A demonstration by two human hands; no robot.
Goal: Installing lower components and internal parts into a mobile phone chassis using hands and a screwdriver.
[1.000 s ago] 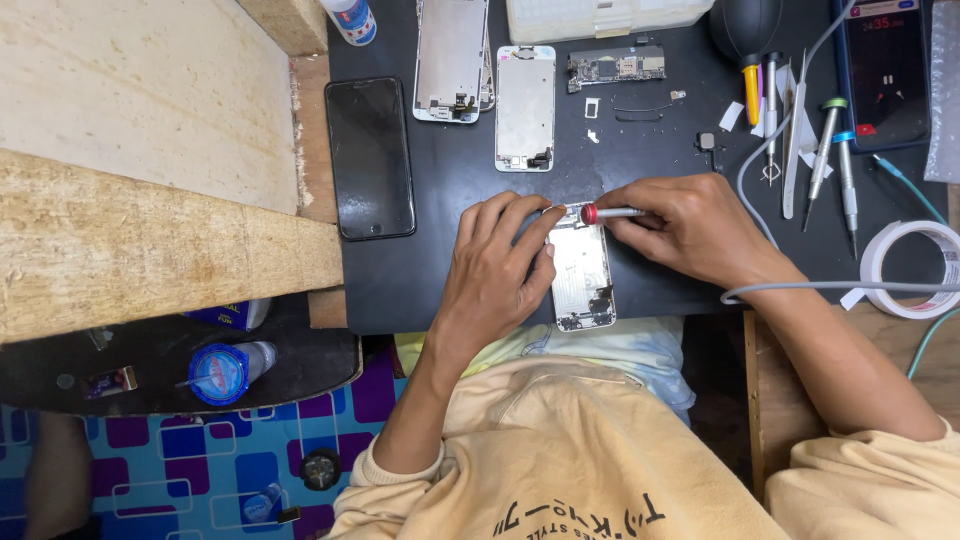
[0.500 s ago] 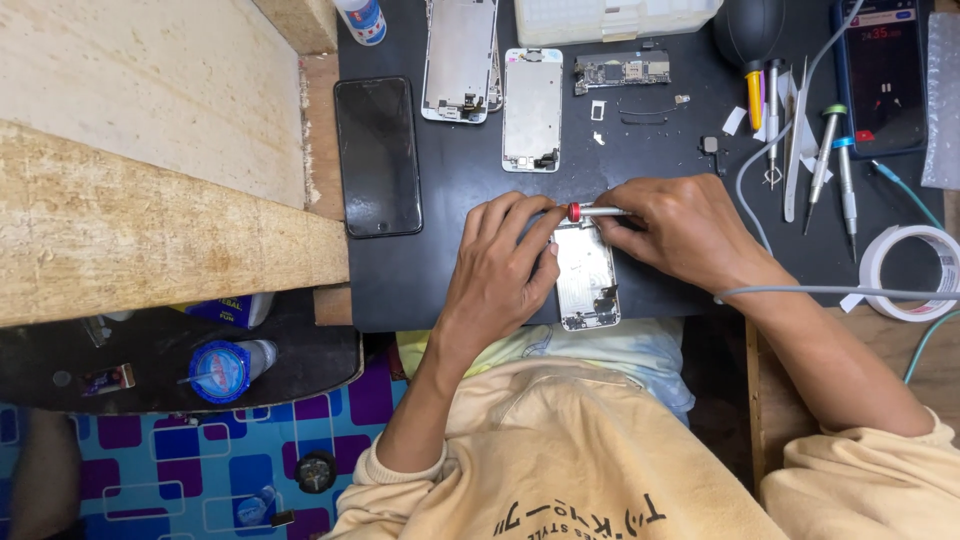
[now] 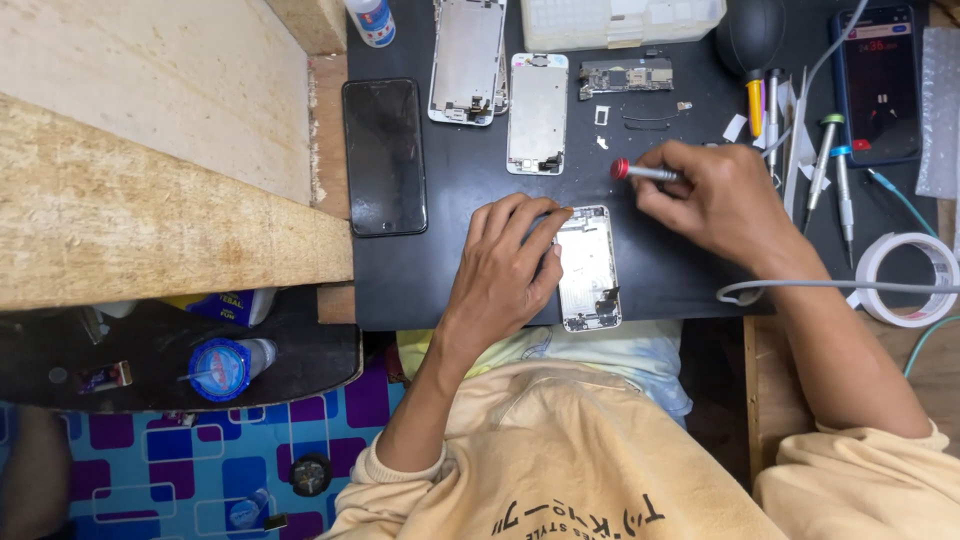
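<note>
The left hand (image 3: 505, 265) lies flat on the open phone housing (image 3: 588, 268) at the centre of the frame, fingers spread and gripping nothing – probably to stop it sliding on the black mat (image 3: 680, 270). The right hand (image 3: 715, 200), up and to the right, is closed around a red-capped screwdriver (image 3: 642, 172) – lifted clear of the housing, the tip hidden in the fingers

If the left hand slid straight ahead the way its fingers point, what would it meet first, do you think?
The left hand rests on the open phone frame, fingers pointing up and right. Going straight on, it would probably first meet the red-capped screwdriver in the right hand, though height is unclear.
</note>
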